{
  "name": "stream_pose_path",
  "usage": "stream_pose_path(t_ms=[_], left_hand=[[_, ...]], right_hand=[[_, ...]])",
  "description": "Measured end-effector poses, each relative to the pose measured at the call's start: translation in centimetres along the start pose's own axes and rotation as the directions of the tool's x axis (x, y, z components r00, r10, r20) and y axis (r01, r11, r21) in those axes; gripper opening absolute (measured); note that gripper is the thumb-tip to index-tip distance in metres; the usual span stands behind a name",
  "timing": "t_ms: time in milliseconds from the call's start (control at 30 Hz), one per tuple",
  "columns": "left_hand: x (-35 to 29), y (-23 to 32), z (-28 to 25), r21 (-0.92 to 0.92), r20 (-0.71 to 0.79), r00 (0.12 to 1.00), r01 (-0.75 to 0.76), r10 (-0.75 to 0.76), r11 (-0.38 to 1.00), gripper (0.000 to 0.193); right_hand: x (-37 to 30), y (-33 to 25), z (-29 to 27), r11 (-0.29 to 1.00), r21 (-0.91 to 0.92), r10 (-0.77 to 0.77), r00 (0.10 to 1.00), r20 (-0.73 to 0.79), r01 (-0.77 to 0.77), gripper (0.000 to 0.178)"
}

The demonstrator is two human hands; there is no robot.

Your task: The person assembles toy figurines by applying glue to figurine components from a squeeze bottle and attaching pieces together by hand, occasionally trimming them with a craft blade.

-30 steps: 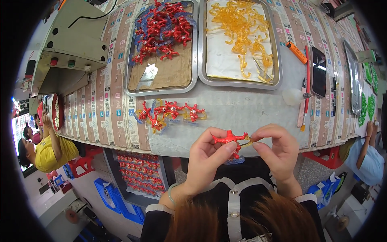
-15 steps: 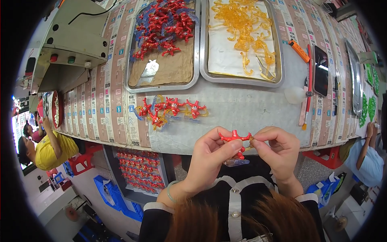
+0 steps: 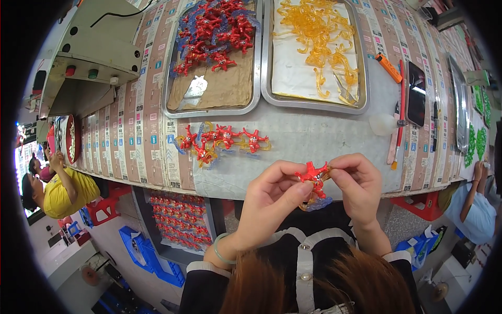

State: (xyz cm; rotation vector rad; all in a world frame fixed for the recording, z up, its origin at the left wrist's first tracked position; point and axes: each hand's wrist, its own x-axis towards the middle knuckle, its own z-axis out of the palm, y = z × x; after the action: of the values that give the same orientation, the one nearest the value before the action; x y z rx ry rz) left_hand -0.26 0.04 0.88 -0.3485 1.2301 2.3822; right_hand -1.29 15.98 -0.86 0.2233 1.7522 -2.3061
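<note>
Presently gripping a small red figure (image 3: 313,173) in the left hand (image 3: 273,194), just below and right of the middle of the frame, thumb across its front and fingers behind. At the figure's raised arm on the right, thumb and fingertips of the right hand (image 3: 360,184) pinched together, closed on a bit of yellow translucent plastic (image 3: 328,169). Both grips closed, then, close together over the near edge of the counter (image 3: 120,152). Beneath the figure's body, a blue translucent piece (image 3: 317,204), partly covered by the left thumb.

Left of centre, on a pale sheet (image 3: 303,138) over the counter, a small cluster of red figures (image 3: 227,137) with yellow and blue parts. At upper centre-left, a metal tray (image 3: 212,112) lined with brown paper, heaped at its far end with red and blue pieces (image 3: 222,36). Just beside it, to the right, another metal tray (image 3: 314,105), lined in white and bearing a pile of yellow translucent parts (image 3: 314,39), plus tweezers (image 3: 345,93) near its lower right corner. Farther right, an orange-handled cutter (image 3: 389,68) and a black phone (image 3: 416,94). At lower left of centre, below counter level, rows of more red figures (image 3: 180,222).
</note>
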Motion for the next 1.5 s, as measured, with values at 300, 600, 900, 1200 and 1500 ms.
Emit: stream_pose_path(t_ms=[300, 600, 900, 1200, 1500], left_hand=[[0.1, -0.2, -0.5, 0.005, -0.06, 0.997, -0.044, 0.044, 0.999, 0.016], [0.8, -0.1, -1.7, 0.064, -0.038, 0.999, -0.021, 0.024, 0.998, 0.019], [0.1, 0.7, -1.1, 0.125, -0.013, 0.994, -0.104, 0.106, 0.987, 0.03], [-0.1, 0.1, -1.1, 0.052, 0.007, 0.996, -0.09, 0.09, 0.995, 0.024], [-0.3, 0.2, -1.0, 0.091, -0.019, 0.988, -0.149, 0.151, 0.985, 0.023]], right_hand=[[0.6, 1.3, 0.9, 0.957, 0.239, 0.145, 0.984, 0.102, -0.165, 0.012], [2.7, 1.8, 0.4, 0.848, 0.339, 0.354, 0.911, 0.209, -0.407, 0.014], [2.4, 0.8, 0.9, 0.69, 0.429, 0.425, 0.806, 0.413, -0.583, 0.014], [1.5, 0.5, 1.1, 0.855, 0.264, 0.378, 0.884, 0.273, -0.447, 0.016], [-0.4, -0.9, 0.5, 0.957, -0.076, -0.252, 0.93, 0.267, 0.281, 0.037]])
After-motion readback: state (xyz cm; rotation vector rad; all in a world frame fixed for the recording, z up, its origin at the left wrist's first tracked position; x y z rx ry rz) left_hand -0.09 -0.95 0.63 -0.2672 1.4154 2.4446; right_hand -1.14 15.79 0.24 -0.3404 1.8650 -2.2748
